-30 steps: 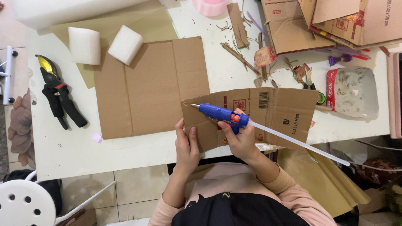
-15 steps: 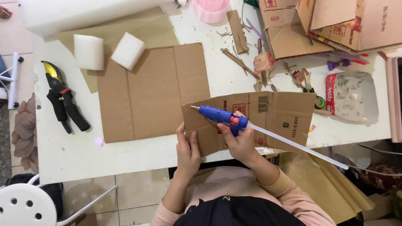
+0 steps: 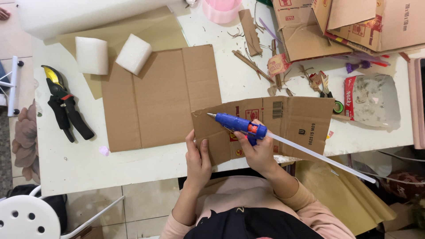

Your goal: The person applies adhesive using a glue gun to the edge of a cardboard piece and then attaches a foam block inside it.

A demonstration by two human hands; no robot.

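Bright, even overhead light — soft, faint shadows under the hands and foam blocks (image 3: 91, 55). Mild glare on the white table (image 3: 79, 168). Sharp throughout; slight bending at the corners.

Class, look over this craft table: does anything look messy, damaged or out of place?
Yes. Torn cardboard scraps lie scattered across the table's far side, and a ripped-open snack bag sits at the right edge. The pruning shears lie open.

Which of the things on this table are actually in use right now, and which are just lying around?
In use:
- blue glue gun in the right hand
- printed cardboard piece, gripped by the left hand

Lying about:
- flat cardboard sheet
- black pruning shears
- two white foam blocks
- pink cup
- cardboard scraps
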